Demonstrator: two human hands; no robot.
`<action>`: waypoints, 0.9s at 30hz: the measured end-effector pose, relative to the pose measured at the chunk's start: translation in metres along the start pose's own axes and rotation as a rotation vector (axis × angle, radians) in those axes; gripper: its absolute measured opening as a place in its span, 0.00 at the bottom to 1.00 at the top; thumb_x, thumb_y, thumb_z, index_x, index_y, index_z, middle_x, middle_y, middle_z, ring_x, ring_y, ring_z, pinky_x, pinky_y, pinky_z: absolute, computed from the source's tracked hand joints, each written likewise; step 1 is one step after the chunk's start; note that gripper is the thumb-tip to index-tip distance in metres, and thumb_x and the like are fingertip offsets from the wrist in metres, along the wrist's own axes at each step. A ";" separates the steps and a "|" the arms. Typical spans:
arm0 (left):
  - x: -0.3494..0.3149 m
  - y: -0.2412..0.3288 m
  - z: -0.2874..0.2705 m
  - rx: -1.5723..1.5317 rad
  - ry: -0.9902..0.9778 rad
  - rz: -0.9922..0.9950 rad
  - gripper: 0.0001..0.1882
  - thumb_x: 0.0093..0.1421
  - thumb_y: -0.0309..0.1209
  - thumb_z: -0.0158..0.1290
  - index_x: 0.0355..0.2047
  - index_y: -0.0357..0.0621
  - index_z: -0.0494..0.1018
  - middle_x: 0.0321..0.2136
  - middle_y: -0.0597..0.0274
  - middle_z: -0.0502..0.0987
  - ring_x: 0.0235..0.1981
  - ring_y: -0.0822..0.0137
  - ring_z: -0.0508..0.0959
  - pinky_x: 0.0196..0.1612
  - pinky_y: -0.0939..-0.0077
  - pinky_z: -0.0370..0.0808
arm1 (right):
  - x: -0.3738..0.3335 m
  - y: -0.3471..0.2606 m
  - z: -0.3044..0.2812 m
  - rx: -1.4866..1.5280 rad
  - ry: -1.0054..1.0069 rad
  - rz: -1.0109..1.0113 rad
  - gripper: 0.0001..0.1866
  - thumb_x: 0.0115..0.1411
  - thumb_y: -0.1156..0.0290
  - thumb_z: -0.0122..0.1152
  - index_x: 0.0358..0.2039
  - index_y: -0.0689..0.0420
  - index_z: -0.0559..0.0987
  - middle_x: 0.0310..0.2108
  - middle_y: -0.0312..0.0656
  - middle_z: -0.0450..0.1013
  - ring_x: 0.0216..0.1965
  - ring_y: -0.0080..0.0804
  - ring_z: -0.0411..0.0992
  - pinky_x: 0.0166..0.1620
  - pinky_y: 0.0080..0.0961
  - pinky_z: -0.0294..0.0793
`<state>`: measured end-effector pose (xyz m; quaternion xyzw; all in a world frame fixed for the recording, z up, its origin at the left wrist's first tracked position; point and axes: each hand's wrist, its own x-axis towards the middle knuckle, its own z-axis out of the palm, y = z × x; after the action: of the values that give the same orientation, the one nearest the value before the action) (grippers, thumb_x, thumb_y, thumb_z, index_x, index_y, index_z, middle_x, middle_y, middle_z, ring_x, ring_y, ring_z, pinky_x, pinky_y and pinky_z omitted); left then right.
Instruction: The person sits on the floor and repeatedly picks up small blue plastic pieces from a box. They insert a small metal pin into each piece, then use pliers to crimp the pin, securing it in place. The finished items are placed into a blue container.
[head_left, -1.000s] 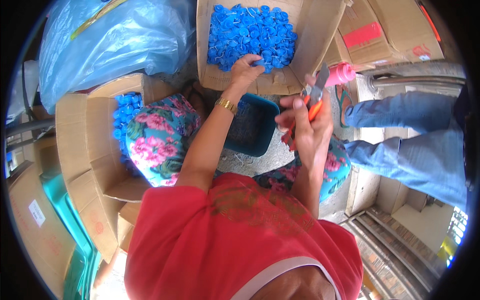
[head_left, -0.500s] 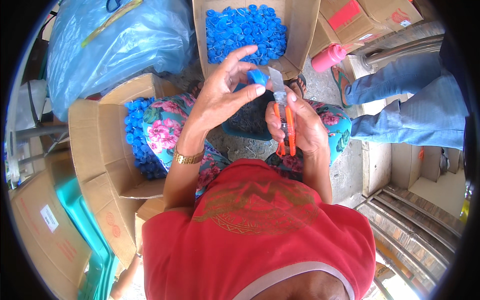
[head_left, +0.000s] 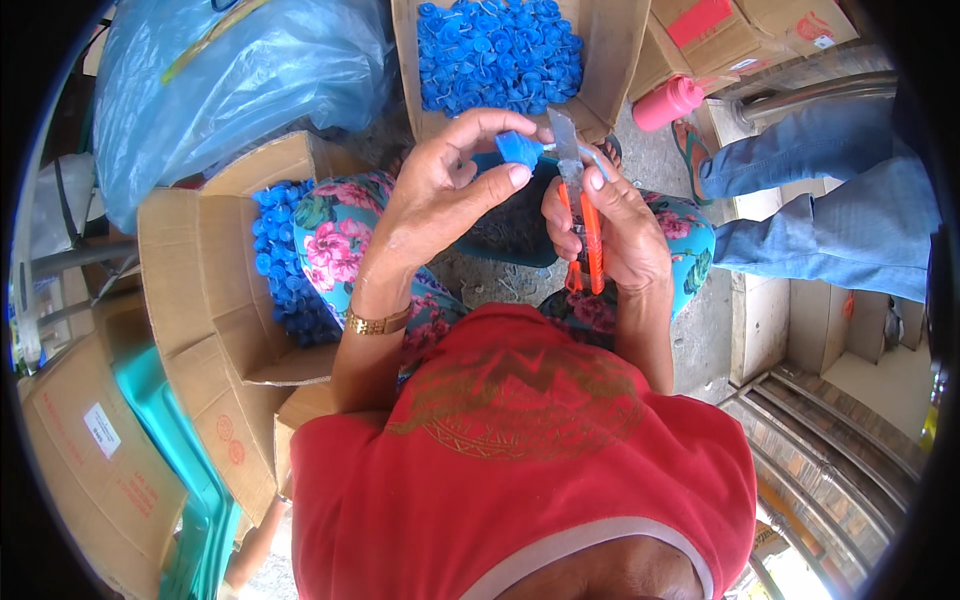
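My left hand [head_left: 440, 185] pinches a small blue cone-shaped piece [head_left: 517, 149] between thumb and fingers. A short whitish stub or thread shows at the side of the piece that faces the blade. My right hand [head_left: 630, 225] grips an orange-handled utility knife [head_left: 592, 245], its wide grey blade upright beside the piece. Whether the blade touches the stub I cannot tell. By my right thumb shows a pale bluish strip [head_left: 596, 160]. Beneath both hands, between my knees, stands a dark teal tub [head_left: 515, 252], partly hidden.
Ahead, a cardboard box [head_left: 610, 60] holds many similar blue pieces with pale threads. Another open carton [head_left: 195, 270] with blue pieces is at my left. A big blue plastic bag [head_left: 240, 100] lies beyond it. A pink bottle [head_left: 668, 103] and a person's jeans-clad legs [head_left: 830, 225] are at right.
The blade has come to the stub side of the blue piece, which has turned to show its cone shape. My right hand has shifted slightly right and up.
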<state>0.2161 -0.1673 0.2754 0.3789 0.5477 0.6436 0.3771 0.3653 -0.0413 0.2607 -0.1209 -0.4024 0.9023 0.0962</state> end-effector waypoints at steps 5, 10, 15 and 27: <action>0.000 -0.002 0.010 -0.097 -0.002 -0.017 0.18 0.56 0.26 0.53 0.47 0.37 0.68 0.42 0.59 0.72 0.42 0.70 0.72 0.47 0.74 0.69 | -0.006 0.000 0.002 -0.006 0.020 -0.044 0.24 0.64 0.59 0.47 0.57 0.57 0.64 0.22 0.37 0.66 0.19 0.20 0.62 0.21 0.15 0.60; -0.002 -0.004 0.016 -0.229 -0.002 -0.032 0.15 0.58 0.26 0.50 0.46 0.36 0.66 0.42 0.57 0.72 0.40 0.68 0.74 0.48 0.73 0.69 | -0.008 -0.004 0.010 -0.394 0.113 -0.154 0.22 0.64 0.63 0.47 0.57 0.59 0.66 0.24 0.34 0.66 0.24 0.16 0.61 0.24 0.12 0.60; -0.002 -0.003 0.020 -0.310 0.020 -0.011 0.14 0.59 0.26 0.47 0.46 0.37 0.65 0.42 0.56 0.72 0.40 0.68 0.74 0.48 0.73 0.69 | -0.013 -0.003 0.012 -0.285 0.068 -0.184 0.22 0.64 0.64 0.48 0.57 0.58 0.65 0.27 0.34 0.68 0.25 0.16 0.62 0.25 0.12 0.61; -0.008 0.003 0.024 -0.241 -0.033 -0.025 0.13 0.57 0.25 0.45 0.44 0.37 0.65 0.40 0.56 0.71 0.42 0.69 0.71 0.46 0.74 0.68 | -0.013 -0.006 0.010 -0.482 0.090 -0.202 0.22 0.64 0.65 0.47 0.57 0.59 0.66 0.30 0.37 0.71 0.26 0.16 0.63 0.26 0.12 0.61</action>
<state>0.2409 -0.1647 0.2809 0.3348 0.4647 0.6937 0.4368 0.3755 -0.0480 0.2741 -0.1394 -0.6109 0.7601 0.1720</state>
